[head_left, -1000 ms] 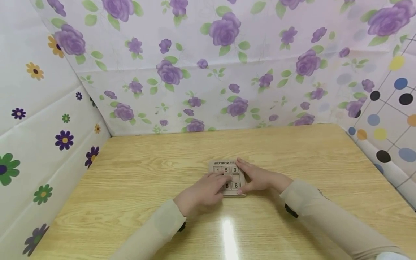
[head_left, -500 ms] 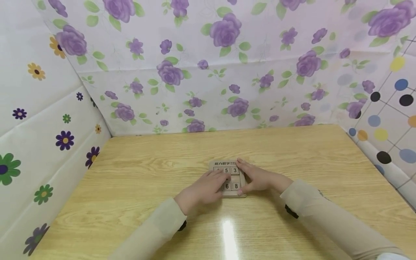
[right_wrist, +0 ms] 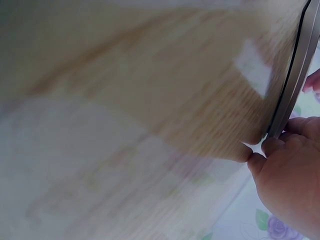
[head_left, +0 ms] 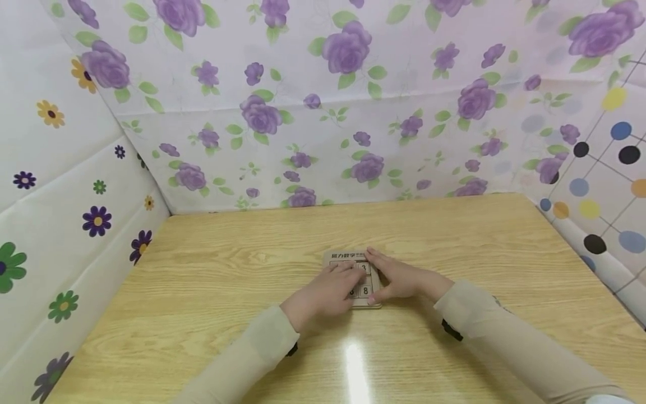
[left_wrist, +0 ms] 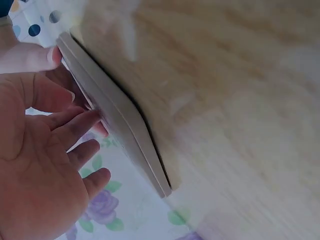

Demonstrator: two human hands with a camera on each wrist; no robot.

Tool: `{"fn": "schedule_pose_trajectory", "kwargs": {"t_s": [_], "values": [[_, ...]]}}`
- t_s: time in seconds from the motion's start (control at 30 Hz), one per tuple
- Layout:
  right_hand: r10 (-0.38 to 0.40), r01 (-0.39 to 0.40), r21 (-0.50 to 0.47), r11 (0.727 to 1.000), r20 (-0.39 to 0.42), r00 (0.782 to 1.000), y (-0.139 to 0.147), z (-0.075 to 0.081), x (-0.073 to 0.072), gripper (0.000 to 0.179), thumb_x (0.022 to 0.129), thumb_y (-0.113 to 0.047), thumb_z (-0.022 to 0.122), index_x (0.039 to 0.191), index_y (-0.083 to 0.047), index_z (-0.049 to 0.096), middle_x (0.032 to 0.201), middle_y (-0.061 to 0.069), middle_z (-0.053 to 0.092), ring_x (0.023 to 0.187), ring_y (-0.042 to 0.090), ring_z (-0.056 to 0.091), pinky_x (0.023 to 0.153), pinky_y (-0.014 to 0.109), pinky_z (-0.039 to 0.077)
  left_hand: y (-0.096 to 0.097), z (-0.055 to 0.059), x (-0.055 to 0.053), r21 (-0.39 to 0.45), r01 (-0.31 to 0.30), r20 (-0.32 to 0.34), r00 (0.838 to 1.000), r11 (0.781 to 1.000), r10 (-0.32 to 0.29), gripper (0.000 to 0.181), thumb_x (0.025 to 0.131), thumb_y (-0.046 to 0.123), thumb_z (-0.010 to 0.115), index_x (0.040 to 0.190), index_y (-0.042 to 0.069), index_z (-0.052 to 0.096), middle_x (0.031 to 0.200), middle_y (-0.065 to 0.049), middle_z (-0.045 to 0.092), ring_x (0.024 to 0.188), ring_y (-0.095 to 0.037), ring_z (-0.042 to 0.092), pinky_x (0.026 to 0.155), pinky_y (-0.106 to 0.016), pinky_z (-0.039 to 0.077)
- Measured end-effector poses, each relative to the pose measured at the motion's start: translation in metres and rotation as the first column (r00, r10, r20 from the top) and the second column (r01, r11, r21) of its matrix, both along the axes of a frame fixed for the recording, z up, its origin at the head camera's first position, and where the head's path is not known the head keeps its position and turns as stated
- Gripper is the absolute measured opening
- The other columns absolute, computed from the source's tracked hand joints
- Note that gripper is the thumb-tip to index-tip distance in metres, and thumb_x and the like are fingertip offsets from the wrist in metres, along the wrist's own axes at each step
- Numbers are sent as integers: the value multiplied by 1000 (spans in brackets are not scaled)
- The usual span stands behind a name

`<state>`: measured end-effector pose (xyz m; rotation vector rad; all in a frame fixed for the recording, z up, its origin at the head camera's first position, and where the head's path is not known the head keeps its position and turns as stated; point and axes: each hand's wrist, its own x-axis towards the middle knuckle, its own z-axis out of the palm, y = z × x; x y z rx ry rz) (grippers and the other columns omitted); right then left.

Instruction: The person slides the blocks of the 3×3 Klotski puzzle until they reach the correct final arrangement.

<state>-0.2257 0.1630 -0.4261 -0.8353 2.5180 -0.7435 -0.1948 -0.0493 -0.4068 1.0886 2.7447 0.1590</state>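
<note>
A number slide puzzle (head_left: 348, 255), a pale square board with numbered tiles, lies flat on the wooden table. My left hand (head_left: 328, 289) reaches over it from the left, fingers resting on the tiles and hiding much of them. Tiles 3 and 8 show at the right. My right hand (head_left: 401, 279) holds the board's right side, fingers at the upper corner and thumb at the lower one. In the left wrist view the board's edge (left_wrist: 120, 105) stands beside my spread, slightly bent fingers. The right wrist view has my right hand (right_wrist: 295, 170) against the board's edge (right_wrist: 295, 75).
The wood-grain table (head_left: 242, 247) extends around the board on all sides. A rose-patterned sheet (head_left: 303, 140) hangs behind it. Daisy-print cloth (head_left: 75, 252) covers the left side, and a dotted cloth (head_left: 600, 185) the right.
My left hand has slid a little to the right across the tiles, its fingertips now nearer the right column. My right hand has stayed at the board's side.
</note>
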Motion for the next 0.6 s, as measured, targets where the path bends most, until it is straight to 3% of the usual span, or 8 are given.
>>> {"fn": "schedule_pose_trajectory", "kwargs": {"t_s": [0.3, 0.47, 0.6], "values": [[9, -8, 15, 1000, -24, 1000, 0, 0, -1, 112, 76, -50, 73, 151, 2, 9, 159, 20, -1, 145, 40, 7, 118, 54, 12, 0, 5, 20, -19, 38, -55, 998, 999, -39, 59, 85, 14, 53, 142, 11, 40, 147, -4, 43, 140, -25, 32, 117, -47, 23], [8, -8, 13, 1000, -25, 1000, 0, 0, -1, 112, 76, -51, 73, 151, 3, 9, 158, 21, 1, 145, 41, 7, 117, 55, 13, -2, 7, 27, -44, 43, -39, 998, 998, -45, 61, 85, 15, 54, 144, 10, 38, 149, -4, 41, 142, -24, 29, 118, -46, 22], [5, -4, 20, 1000, -20, 1000, -1, -1, -1, 112, 76, -51, 73, 151, 1, 9, 159, 19, 0, 145, 39, 7, 118, 53, 13, -3, 8, 27, -4, 36, -20, 999, 999, -36, 62, 84, 14, 55, 143, 9, 39, 149, -5, 41, 142, -25, 30, 118, -46, 23]]}}
